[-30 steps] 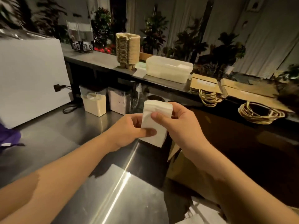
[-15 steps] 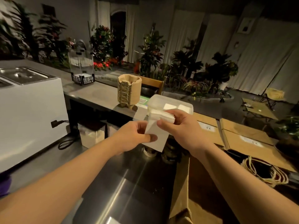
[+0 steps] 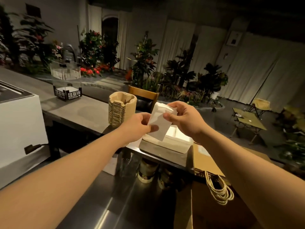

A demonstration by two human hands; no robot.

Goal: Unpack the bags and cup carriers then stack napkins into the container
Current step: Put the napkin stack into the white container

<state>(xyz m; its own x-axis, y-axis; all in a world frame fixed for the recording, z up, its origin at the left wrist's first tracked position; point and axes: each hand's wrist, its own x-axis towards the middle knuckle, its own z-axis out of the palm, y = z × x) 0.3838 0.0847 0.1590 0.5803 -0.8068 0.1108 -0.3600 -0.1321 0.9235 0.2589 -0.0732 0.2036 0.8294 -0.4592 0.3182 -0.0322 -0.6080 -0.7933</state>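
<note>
Raised since a second ago from over the steel worktop (image 3: 105, 210) to just above the open white plastic container (image 3: 175, 142), small stack of white paper napkins (image 3: 160, 123) pinched by left hand (image 3: 140, 124) and right hand (image 3: 184, 119), not yet dropped in; stacked brown pulp cup carriers (image 3: 121, 109) and flat kraft paper bags (image 3: 206, 162) already unpacked.

2 hands (image 3: 138, 124), 1 napkin stack (image 3: 160, 120), 1 container (image 3: 171, 142).
</note>
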